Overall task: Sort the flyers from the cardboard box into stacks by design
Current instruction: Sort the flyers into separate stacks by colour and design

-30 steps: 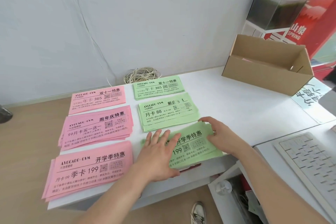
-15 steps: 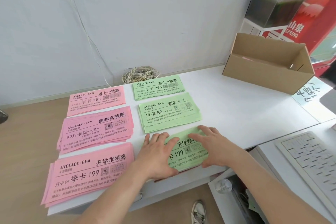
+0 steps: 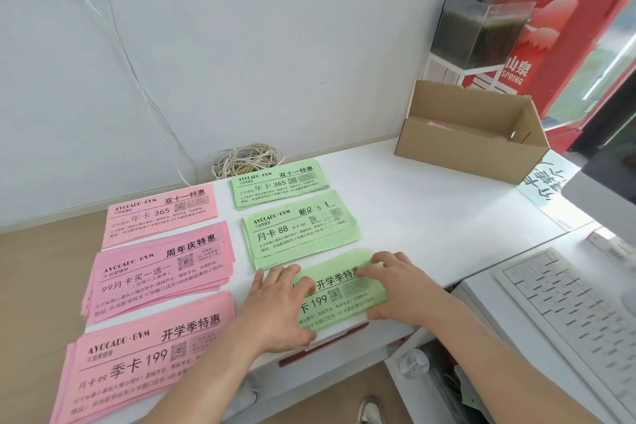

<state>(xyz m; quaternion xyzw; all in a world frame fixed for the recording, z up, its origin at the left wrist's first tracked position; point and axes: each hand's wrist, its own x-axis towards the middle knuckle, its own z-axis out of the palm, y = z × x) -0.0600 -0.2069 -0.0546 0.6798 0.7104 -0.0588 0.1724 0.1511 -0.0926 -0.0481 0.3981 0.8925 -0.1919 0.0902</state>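
1. Both hands lie flat, fingers apart and pinching nothing: left hand (image 3: 278,306) presses the left end of the near green stack (image 3: 340,296), and right hand (image 3: 395,286) covers its right end. The right thumb sits at the near edge. I cannot tell whether it tucks under the sheets.
2. That stack lies at the near edge of the white table (image 3: 430,217), just this side of the middle green stack (image 3: 299,234). The cardboard box (image 3: 471,148) stands far right, with something pink showing inside.
3. Risk, as I judge it: squeezing from both ends could buckle the loose sheets. A nudge toward me would slide some off the near edge. A push away would run them into the middle green stack and mix two designs.
4. Against a second ago: the right hand then held the stack's right edge, the whole headline showed and the sheets reached further right. Now the hand hides the last characters and the stack sits tighter.
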